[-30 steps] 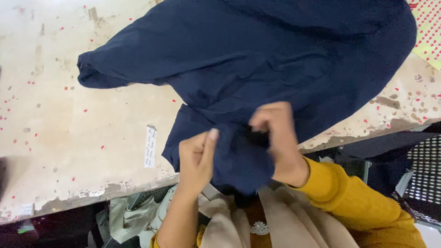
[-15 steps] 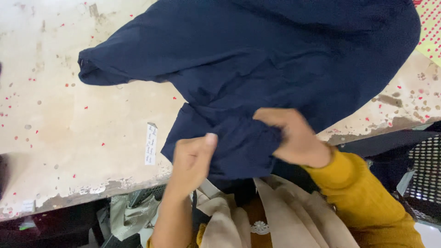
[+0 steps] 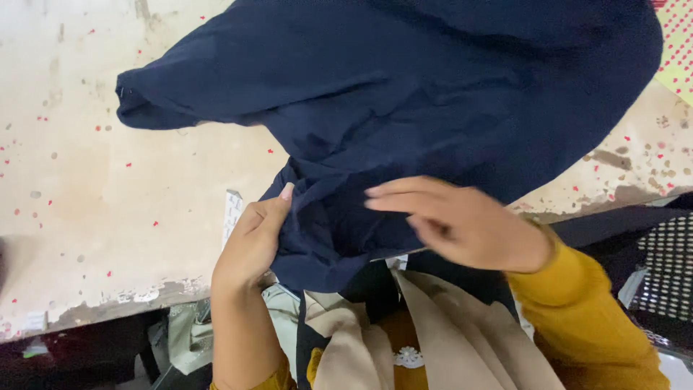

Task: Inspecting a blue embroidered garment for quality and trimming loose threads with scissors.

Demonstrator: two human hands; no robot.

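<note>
Across the upper and centre frame I log one navy cloth (image 3: pixel 433 94), bulky and creased, spread on a worn pale table (image 3: pixel 108 217) speckled with red dots; a narrow fold of it points to the upper left, and its lower corner hangs over the table's near edge at lower centre. Left hand (image 3: pixel 253 242), lower centre-left: closed on the cloth's lower left edge, thumb on top pinching the fabric. Right hand (image 3: pixel 462 224), centre-right: fingers extended and together, lying flat across the cloth's lower part, gripping nothing that I can see; mustard sleeve (image 3: pixel 585 325) behind the wrist. Small white tag (image 3: pixel 232 213): flat on the table, just beside the left hand. Beige fabric (image 3: pixel 426 339): bottom centre, below the hanging corner.
</note>
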